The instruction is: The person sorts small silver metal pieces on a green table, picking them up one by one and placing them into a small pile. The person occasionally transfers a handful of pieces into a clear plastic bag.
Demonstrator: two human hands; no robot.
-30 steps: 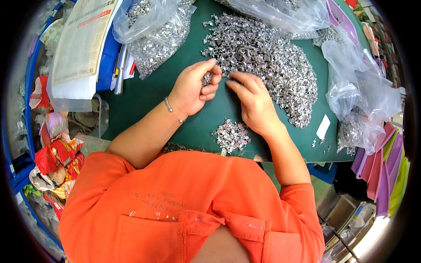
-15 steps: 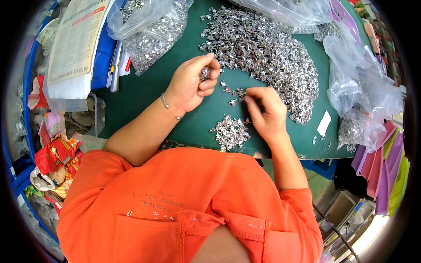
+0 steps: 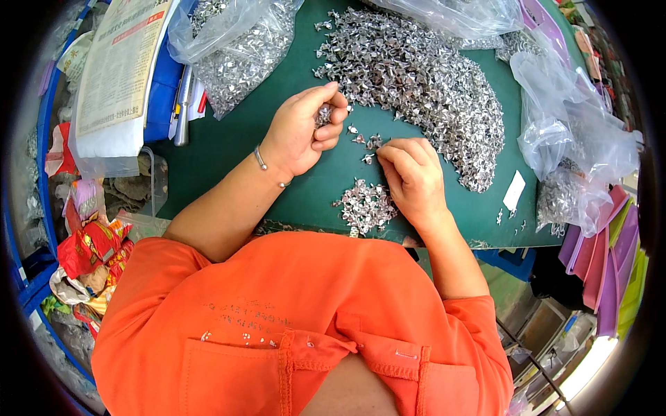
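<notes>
My left hand (image 3: 303, 132) is curled around several small shiny metal parts (image 3: 323, 116), which show between thumb and fingers. Just right of it, a few loose metal parts (image 3: 358, 139) lie on the green table. My right hand (image 3: 416, 177) has its thumb and fingers pinched together beside these loose parts; whatever is between the fingertips is hidden. Close to its wrist, toward me, sits a small pile of the same parts (image 3: 365, 206). A large heap of metal parts (image 3: 423, 83) spreads beyond both hands.
A clear bag of metal parts (image 3: 243, 62) lies far left, next to a blue bin (image 3: 161, 97) with a printed sheet (image 3: 121, 69). More plastic bags (image 3: 565, 125) rest at the right. A white paper slip (image 3: 514, 191) lies near the green tabletop's (image 3: 479, 229) right edge.
My right hand has shifted slightly left, and its thumb and fingers have closed together by the loose parts. My left hand stays in place, still curled around its metal parts.
</notes>
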